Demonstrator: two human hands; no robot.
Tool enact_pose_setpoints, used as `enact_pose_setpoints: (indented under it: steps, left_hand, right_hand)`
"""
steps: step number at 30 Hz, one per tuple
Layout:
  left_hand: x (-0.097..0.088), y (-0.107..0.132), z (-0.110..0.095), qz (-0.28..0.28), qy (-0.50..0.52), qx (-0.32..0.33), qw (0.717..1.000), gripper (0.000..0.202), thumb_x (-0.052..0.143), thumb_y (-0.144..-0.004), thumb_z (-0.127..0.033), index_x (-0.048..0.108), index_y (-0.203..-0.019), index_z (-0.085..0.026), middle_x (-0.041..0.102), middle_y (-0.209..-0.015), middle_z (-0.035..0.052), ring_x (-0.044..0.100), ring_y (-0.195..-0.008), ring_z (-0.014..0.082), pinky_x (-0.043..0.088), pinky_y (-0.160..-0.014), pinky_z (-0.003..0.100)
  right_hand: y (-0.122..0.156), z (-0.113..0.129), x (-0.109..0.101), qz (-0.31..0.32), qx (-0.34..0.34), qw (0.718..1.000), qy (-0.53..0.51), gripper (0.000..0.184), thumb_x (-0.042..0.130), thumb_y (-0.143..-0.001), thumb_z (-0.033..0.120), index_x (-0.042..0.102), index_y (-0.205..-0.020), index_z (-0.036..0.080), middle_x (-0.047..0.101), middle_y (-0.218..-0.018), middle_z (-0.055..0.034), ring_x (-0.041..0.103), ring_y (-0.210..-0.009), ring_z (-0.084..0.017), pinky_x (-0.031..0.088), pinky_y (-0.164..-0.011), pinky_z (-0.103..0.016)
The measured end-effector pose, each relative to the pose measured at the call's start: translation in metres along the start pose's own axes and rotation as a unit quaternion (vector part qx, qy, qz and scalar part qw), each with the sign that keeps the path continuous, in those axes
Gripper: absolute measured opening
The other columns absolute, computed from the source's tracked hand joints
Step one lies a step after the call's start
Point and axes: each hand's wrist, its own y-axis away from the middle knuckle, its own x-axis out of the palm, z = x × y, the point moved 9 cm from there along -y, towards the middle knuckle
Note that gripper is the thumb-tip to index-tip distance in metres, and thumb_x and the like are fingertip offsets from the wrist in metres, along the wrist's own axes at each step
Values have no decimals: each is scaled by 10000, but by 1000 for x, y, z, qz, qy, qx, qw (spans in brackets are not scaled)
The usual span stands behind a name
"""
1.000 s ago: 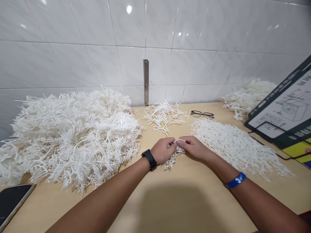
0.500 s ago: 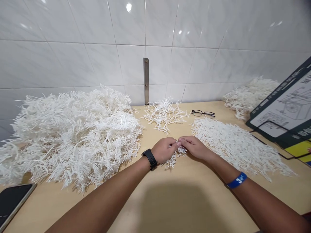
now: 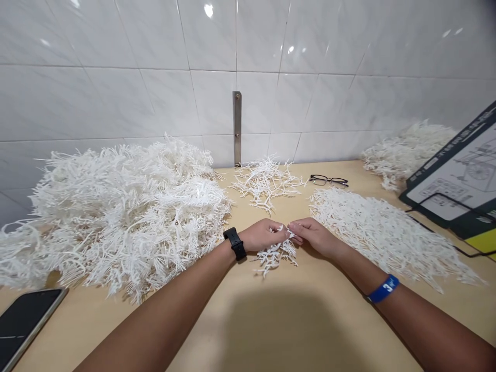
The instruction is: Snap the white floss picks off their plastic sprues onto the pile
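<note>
Pinching white branched pieces, the left hand and right hand each have a narrow grip on them, nearer and left of the glasses. They look light and springy, perhaps snappable at thin tips; thicker stems likely suit holding.

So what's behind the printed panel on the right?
Part of a white strand pile shows past the upper left edge of the printed panel, near the tiled wall. Whatever else lies behind it is covered.
</note>
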Motion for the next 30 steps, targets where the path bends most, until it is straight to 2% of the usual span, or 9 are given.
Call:
enact_pose_setpoints:
  steps: [3, 7, 10, 13, 17, 19, 25, 30]
  left_hand:
    - [12, 0, 2, 35, -9, -5, 999, 421, 494, -856, -497, 689, -872, -124, 664, -771, 51, 575, -796, 162, 448, -752, 248]
    - [11, 0, 0, -11, -57, 20, 998, 391, 427, -896, -456, 658, -918, -142, 656, -837, 44, 551, -778, 147, 430, -729, 240]
    - [10, 2, -2, -34, -89, 44, 995, 405, 363, -921, -449, 613, -843, -141, 614, -783, 28, 510, -720, 132, 406, -683, 235]
    - [8, 2, 1, -53, -81, 39, 995, 438, 309, -934, -464, 541, -749, -143, 540, -693, 4, 460, -654, 114, 377, -633, 229]
    - [2, 3, 2, -80, -73, 41, 993, 440, 342, -921, -484, 469, -661, -153, 463, -641, -12, 419, -626, 107, 361, -612, 227]
    - [0, 3, -1, -87, -70, 47, 993, 449, 361, -913, -491, 486, -650, -150, 485, -656, -2, 436, -640, 112, 376, -628, 231]
    - [5, 2, 3, -32, -9, 14, 999, 512, 383, -887, -566, 647, -810, -133, 643, -778, 57, 565, -771, 164, 448, -739, 263]
    - [12, 3, -7, 67, 90, 53, 992, 503, 448, -857, -596, 666, -869, -143, 667, -899, 87, 591, -882, 185, 439, -874, 306]
  right_hand:
    - [1, 4, -4, -15, 5, 999, 34, 515, 476, -885, 557, 436, -535, 181, 396, -523, 21, 349, -523, -114, 297, -550, -274]
    - [1, 7, -8, -41, -2, 995, 90, 517, 465, -871, 584, 441, -546, 183, 386, -528, 25, 342, -527, -114, 295, -537, -264]
    - [2, 11, -10, -63, -21, 989, 129, 504, 441, -882, 577, 475, -582, 174, 419, -554, 21, 370, -551, -117, 322, -551, -256]
    - [2, 12, -12, -75, -29, 986, 144, 492, 421, -896, 565, 493, -613, 170, 447, -582, 14, 399, -581, -126, 345, -579, -259]
    - [0, 9, -11, -66, -22, 989, 134, 506, 414, -893, 584, 446, -585, 184, 413, -561, 20, 377, -557, -123, 334, -564, -261]
    - [0, 8, -10, -57, -19, 991, 118, 514, 412, -892, 590, 437, -574, 187, 415, -555, 20, 378, -548, -121, 335, -564, -262]
    - [-1, 4, -6, -31, -15, 997, 66, 506, 436, -899, 565, 466, -567, 183, 447, -559, 13, 402, -561, -125, 350, -596, -271]
    - [-1, -4, -1, -6, -5, 1000, -21, 497, 479, -895, 536, 450, -547, 182, 430, -521, 21, 390, -510, -117, 347, -559, -276]
